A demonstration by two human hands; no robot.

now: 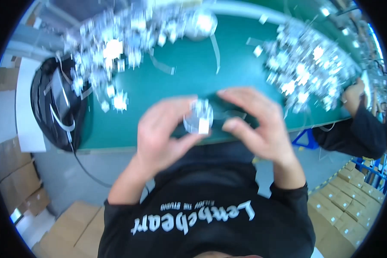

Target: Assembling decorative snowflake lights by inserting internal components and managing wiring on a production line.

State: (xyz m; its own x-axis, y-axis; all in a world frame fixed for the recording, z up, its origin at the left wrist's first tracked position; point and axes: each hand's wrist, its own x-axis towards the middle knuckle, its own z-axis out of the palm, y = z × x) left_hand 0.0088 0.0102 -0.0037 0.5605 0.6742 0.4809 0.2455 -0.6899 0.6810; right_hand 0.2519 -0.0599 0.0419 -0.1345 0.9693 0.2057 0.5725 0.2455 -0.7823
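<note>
My left hand (159,129) grips a small, round, shiny silver-clear piece (198,117) between its thumb and fingers, above the near edge of the green table. Glare and blur hide what kind of thing it is. To its right, my right hand (264,122) is open, thumb and fingers apart, facing the piece without touching it. A faint translucent strip (230,115) shows between the piece and the right hand; whether it joins the piece I cannot tell.
Heaps of shiny silvery pieces lie at the far left (133,34) and right (305,64) of the green table (185,77). A black bag-like thing (51,107) with a cable stands at left. Another person's hand (354,95) reaches the right heap. Cardboard boxes (344,198) stand below.
</note>
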